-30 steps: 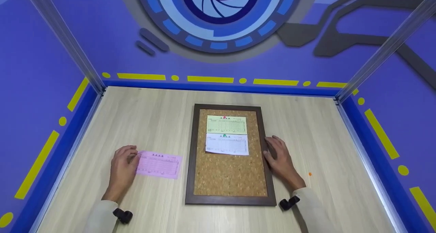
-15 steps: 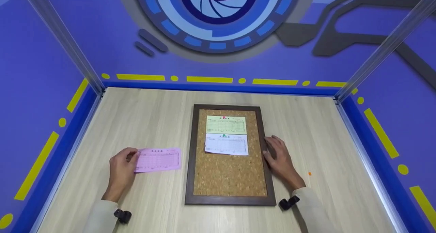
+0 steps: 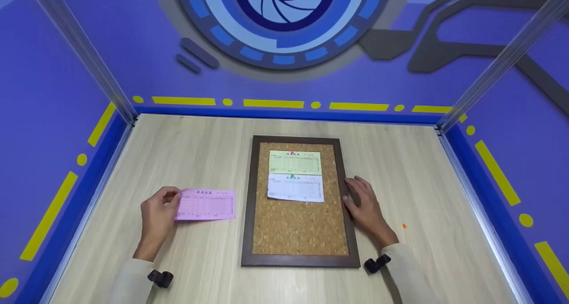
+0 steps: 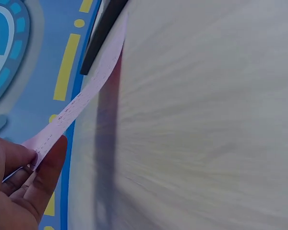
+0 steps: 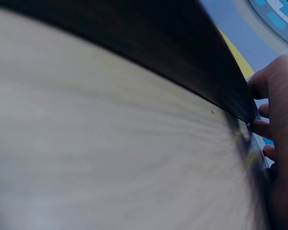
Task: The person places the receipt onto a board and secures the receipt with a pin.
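Note:
A pink printed paper slip (image 3: 206, 205) is pinched at its left end between thumb and fingers of my left hand (image 3: 158, 219). In the left wrist view, the slip (image 4: 86, 93) curves up off the table, with a shadow below. A cork board (image 3: 300, 230) with a dark brown frame lies in the middle of the table. Pinned to it are a green slip (image 3: 295, 165) with a red pin (image 3: 292, 153) and a white slip (image 3: 295, 190) with a green pin (image 3: 292, 176). My right hand (image 3: 366, 208) touches the frame's right side with thumb and fingers.
A tiny orange object (image 3: 404, 226), perhaps a pin, lies on the wooden table (image 3: 200, 148) to the right of my right hand. Blue patterned walls (image 3: 284, 86) enclose the table at the back and both sides.
My left hand has raised the pink slip and moved it slightly away from me; its lower edge now stands off the table. The right hand and the board stay in place.

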Available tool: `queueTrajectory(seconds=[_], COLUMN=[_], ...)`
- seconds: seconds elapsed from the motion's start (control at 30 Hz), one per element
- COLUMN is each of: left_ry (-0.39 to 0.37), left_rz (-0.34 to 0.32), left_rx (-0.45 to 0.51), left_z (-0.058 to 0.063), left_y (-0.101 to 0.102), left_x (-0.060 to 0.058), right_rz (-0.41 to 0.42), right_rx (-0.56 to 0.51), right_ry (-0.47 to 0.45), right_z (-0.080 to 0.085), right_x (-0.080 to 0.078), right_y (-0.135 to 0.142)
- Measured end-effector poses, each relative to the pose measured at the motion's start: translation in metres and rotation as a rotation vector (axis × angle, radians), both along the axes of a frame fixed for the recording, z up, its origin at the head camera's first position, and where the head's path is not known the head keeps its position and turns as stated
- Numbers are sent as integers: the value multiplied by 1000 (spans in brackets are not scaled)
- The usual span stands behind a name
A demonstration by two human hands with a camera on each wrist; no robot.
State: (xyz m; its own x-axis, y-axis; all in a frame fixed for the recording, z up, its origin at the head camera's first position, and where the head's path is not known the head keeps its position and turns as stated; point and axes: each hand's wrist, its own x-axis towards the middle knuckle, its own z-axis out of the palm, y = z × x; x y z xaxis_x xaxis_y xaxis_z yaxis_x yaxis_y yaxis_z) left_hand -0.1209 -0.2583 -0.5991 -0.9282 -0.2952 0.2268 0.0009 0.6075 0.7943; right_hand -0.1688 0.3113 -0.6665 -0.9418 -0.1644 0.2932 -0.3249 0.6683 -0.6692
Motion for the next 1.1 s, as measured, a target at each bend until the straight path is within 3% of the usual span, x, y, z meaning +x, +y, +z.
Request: queueTrajectory(seconds=[0.47,1.1], left_ry=[32,89], left_rz=[7,-25], left_rx=[105,135], left_z=[30,45], left_y=[6,22], left_x=[-5,-14], right_rz=[-6,0], right_rx=[1,7], right_ry=[-7,19], right_z=[0,0], right_x=[0,-1], right_y=[0,0])
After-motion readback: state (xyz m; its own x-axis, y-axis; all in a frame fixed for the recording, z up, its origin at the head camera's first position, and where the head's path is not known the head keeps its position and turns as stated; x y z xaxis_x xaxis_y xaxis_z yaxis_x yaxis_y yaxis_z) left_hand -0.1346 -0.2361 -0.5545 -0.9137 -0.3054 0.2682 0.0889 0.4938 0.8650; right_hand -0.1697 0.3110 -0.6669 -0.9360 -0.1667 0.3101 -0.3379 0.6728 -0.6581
